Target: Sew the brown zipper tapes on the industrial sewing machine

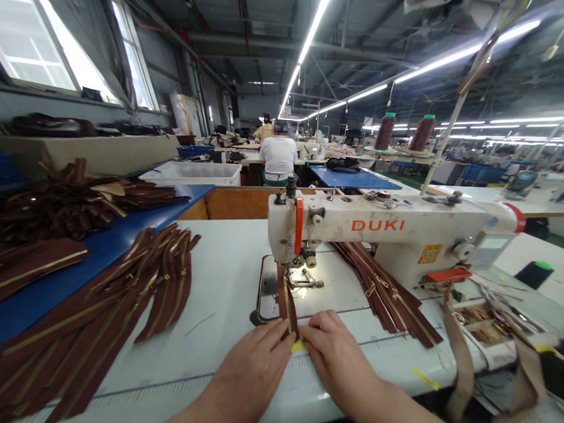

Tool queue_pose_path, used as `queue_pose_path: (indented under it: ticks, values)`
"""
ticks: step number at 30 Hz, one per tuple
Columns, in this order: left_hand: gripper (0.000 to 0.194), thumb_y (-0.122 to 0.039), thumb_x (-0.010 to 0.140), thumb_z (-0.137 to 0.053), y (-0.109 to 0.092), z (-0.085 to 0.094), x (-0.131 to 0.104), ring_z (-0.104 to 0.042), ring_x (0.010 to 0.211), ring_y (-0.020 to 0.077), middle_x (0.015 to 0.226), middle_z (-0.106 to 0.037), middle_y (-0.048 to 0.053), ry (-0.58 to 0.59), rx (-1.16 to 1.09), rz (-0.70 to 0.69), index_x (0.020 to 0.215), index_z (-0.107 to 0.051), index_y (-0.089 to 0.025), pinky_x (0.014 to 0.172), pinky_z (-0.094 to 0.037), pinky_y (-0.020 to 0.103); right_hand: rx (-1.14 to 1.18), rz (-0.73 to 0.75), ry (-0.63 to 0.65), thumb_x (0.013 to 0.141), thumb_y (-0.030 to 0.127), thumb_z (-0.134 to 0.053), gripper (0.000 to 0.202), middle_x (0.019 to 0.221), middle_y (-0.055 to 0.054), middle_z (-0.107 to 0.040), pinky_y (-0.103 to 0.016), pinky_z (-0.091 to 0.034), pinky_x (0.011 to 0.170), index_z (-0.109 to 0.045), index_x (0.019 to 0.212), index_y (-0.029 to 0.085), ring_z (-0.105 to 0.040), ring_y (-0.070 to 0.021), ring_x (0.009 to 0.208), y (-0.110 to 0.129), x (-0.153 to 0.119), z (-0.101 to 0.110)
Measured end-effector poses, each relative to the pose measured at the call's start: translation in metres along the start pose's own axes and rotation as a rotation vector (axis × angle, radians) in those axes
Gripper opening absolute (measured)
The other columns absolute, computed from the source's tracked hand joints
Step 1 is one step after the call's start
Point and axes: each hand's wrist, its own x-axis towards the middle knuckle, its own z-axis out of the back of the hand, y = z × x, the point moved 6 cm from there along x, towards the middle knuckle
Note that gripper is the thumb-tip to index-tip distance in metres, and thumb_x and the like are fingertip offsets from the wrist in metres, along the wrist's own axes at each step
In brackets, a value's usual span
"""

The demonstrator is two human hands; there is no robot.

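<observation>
A brown zipper point(287, 299) with gold teeth runs from under the presser foot of the white sewing machine point(337, 223) toward me. My left hand point(257, 354) lies along its left side, fingers together and pressed on its near end. From the right, my right hand point(330, 341) grips the same end with bent fingers; the fingertips are partly hidden. A bit of yellow tape point(298, 345) shows between the hands. More brown zippers point(386, 291) lie fanned under the machine arm, with metal pulls visible.
On the left, loose zippers point(114, 304) spread over the table and a blue surface point(122, 229). A parts tray point(492, 327) and hanging tan straps point(464, 369) are at right. Thread cones point(423, 133) stand behind the machine. A person in a white shirt point(278, 156) sits ahead.
</observation>
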Motion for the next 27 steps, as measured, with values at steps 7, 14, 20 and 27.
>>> queue_pose_path:
  ticks: [7, 14, 20, 27]
  values:
    - [0.028, -0.01, 0.086, -0.045, 0.0, 0.012, 0.005, -0.064, 0.102, 0.0243, 0.109, -0.068, 0.013, 0.0, -0.046, -0.009, 0.108, -0.062, -0.012, 0.088, -0.054, 0.039, 0.019, 0.031, 0.001, 0.091, 0.011, -0.047, 0.017, 0.088, -0.006, -0.057, -0.033, -0.044, 0.078, -0.063, 0.09, 0.017, -0.048, -0.0198, 0.087, 0.003, -0.002, 0.001]
    - [0.028, -0.011, 0.088, -0.044, 0.001, 0.021, 0.006, -0.063, 0.104, 0.0218, 0.111, -0.067, 0.012, -0.039, -0.092, -0.049, 0.109, -0.062, -0.015, 0.089, -0.054, 0.037, -0.096, 0.091, 0.007, 0.09, 0.009, -0.05, 0.015, 0.086, -0.005, -0.056, -0.031, -0.044, 0.075, -0.063, 0.091, 0.017, -0.047, -0.0189, 0.085, 0.004, -0.002, -0.003]
    - [0.033, -0.01, 0.087, -0.044, 0.008, 0.02, -0.003, -0.06, 0.111, 0.0201, 0.119, -0.065, 0.009, -0.046, -0.164, -0.016, 0.113, -0.062, -0.02, 0.093, -0.052, 0.037, -0.29, 0.186, 0.08, 0.085, 0.01, -0.058, 0.008, 0.089, -0.004, -0.056, -0.032, -0.043, 0.076, -0.06, 0.091, 0.015, -0.046, -0.0202, 0.087, 0.008, -0.002, -0.011]
    - [0.033, -0.016, 0.091, -0.043, 0.011, 0.014, -0.004, -0.06, 0.108, 0.02, 0.117, -0.065, 0.008, -0.052, -0.271, 0.116, 0.121, -0.055, -0.018, 0.094, -0.051, 0.038, -0.321, 0.249, 0.12, 0.085, 0.01, -0.057, 0.012, 0.09, -0.005, -0.056, -0.032, -0.044, 0.076, -0.059, 0.096, 0.014, -0.045, -0.0203, 0.085, 0.012, -0.003, -0.008]
